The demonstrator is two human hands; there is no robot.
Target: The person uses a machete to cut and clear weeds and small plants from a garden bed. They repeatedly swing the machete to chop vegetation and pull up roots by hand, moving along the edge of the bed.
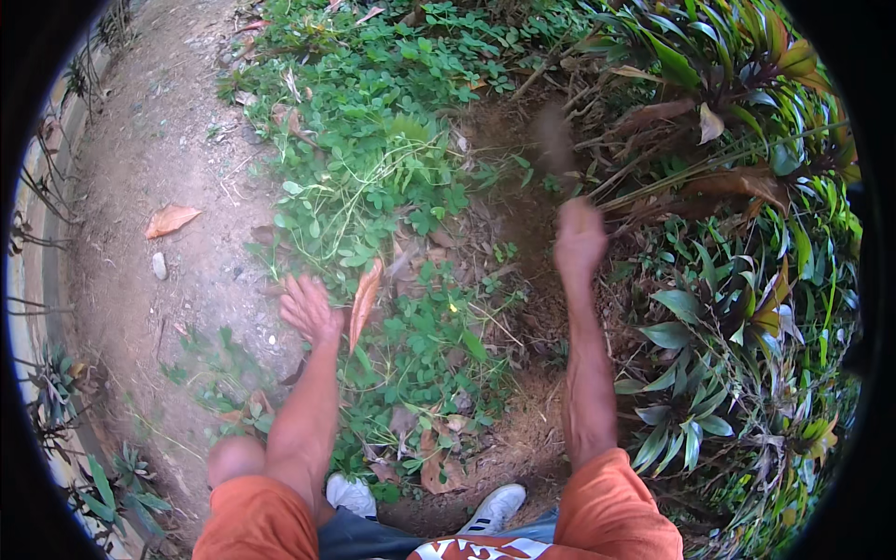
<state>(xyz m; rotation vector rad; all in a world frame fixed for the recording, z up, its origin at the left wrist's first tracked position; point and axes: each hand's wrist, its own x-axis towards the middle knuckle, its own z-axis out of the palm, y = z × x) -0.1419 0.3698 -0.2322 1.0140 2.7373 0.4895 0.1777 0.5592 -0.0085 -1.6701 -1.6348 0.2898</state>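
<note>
My left hand point(306, 308) is spread, palm down, at the border between bare soil and leafy green ground cover point(371, 175). Just right of it lies a long dry brown leaf point(365, 304). Further up on the right, my right hand point(580, 234) is closed around the handle of a hand tool. The tool's blurred head point(554, 140) extends away from the fist over dark bare soil point(518, 189); motion blur hides its exact kind. Uprooted-looking pale stems point(364, 183) lie over the ground cover above my left hand.
Broad-leaved shrubs point(682, 315) and woody stems crowd the right side. On the dirt path point(140, 280) at left lie a dry leaf point(172, 220) and a pale stone point(159, 266). A low curb point(56, 210) runs along the far left. My white shoes point(495, 509) are at the bottom.
</note>
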